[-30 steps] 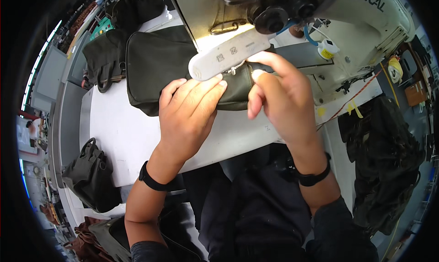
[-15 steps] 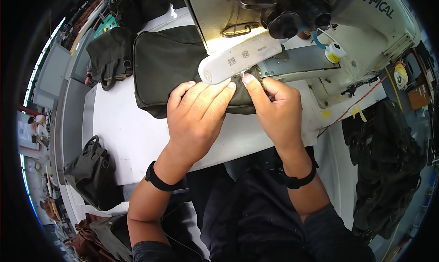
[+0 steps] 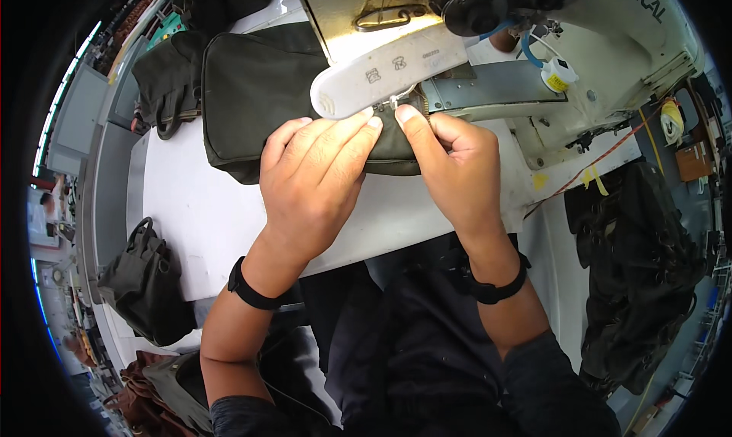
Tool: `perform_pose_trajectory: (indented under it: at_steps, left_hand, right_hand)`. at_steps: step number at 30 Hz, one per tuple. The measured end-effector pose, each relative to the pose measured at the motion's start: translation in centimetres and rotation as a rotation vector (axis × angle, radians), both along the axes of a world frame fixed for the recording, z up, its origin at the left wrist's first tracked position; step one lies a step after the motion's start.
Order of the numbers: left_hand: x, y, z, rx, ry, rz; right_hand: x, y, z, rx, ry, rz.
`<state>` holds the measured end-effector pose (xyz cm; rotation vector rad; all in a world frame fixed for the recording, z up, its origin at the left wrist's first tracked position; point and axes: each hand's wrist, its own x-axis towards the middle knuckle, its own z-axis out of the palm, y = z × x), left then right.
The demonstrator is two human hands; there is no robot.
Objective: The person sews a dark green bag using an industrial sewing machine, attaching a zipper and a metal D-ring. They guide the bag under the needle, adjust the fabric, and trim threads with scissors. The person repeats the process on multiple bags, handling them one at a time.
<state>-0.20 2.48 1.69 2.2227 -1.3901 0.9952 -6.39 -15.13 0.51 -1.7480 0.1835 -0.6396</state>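
A dark olive bag (image 3: 259, 94) lies under the head of a sewing machine (image 3: 473, 102), whose white cover (image 3: 389, 70) hides the stitching spot. My left hand (image 3: 316, 178) rests flat on the bag, its fingers stretched out and their tips reaching the cover's lower edge. My right hand (image 3: 457, 163) pinches the bag's right end, thumb on top and the other fingers curled around the edge. A brass-coloured zipper (image 3: 423, 105) runs beside that thumb. Just beyond the thumb tip shows a small metal part of the machine (image 3: 393, 102).
The bag lies partly on a white tabletop (image 3: 221, 231). Dark bags stand at the left, one at the table's edge (image 3: 145, 284) and another farther back (image 3: 169, 79). A small white oil bottle (image 3: 558, 75) sits by the machine arm. Dark bags (image 3: 637, 277) are heaped at the right.
The whole view has shifted slightly, so machine, bag and hands sit a little higher and farther left. Both hands keep nearly the same hold on the bag.
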Motion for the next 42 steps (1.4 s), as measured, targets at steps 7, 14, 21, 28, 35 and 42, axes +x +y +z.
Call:
perform_pose_trajectory:
  at_steps: [7,14,21,28,35,42]
  left_hand:
    - [0.1,-0.3,-0.4,-0.015,-0.017,-0.022]
    - [0.1,0.0,-0.5,-0.05,0.001,-0.013]
    - [-0.2,0.6,-0.7,-0.052,-0.011,0.014]
    - [0.0,0.4,-0.7,-0.049,-0.012,-0.003]
    - [0.3,0.0,-0.4,-0.086,0.027,-0.02]
    - [-0.1,0.1,-0.3,-0.014,0.047,0.034]
  right_hand:
    - [-0.9,-1.1,0.1,-0.068,0.057,0.023]
    - [-8.3,-11.8,9.0,-0.433,-0.388,-0.271]
    - [-1.7,-37.7,23.6,-1.04,-0.064,-0.621]
    - [2.6,-49.0,27.4,-0.603,0.672,-0.401]
    - [-5.8,-50.2,6.6,-0.746,-0.099,-0.939]
    - [-4.1,-46.3,16.9,-0.44,-0.157,-0.653]
